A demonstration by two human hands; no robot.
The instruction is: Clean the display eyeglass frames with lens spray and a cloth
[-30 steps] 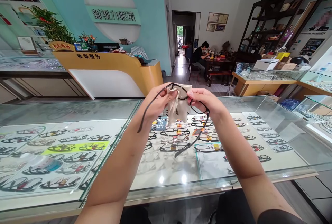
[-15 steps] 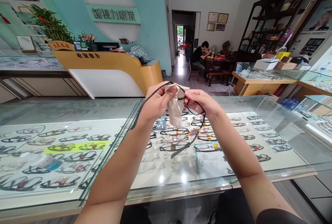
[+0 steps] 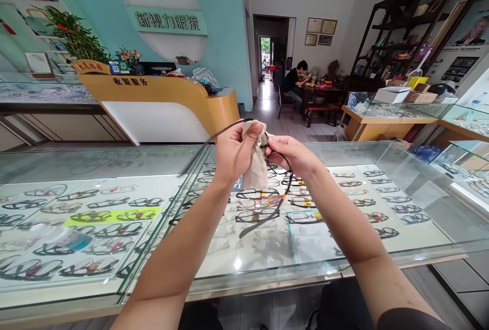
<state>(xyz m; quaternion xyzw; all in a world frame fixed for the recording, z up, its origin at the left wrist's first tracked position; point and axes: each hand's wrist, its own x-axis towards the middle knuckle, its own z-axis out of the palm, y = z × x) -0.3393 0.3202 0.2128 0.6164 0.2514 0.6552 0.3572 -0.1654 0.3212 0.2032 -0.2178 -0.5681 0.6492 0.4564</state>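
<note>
A pair of black-framed eyeglasses is held up above the glass counter, its temples spread. My left hand pinches a cream cloth over one lens, thumb on top; that lens is mostly hidden by the cloth. One temple passes behind my left hand and sticks out to the left. My right hand grips the frame near the bridge between thumb and fingers. The other temple hangs down in a curve, with an orange tag on it.
Below the hands, a glass display case holds several rows of eyeglasses. A bottle shows at the left case. Beyond stand a yellow reception desk and a person seated at a table. Boxes sit on a case at right.
The eyeglasses have shifted left and tilted, the tagged temple swinging left with them. My right hand has moved slightly left, and the cloth has been drawn around in my left hand.
</note>
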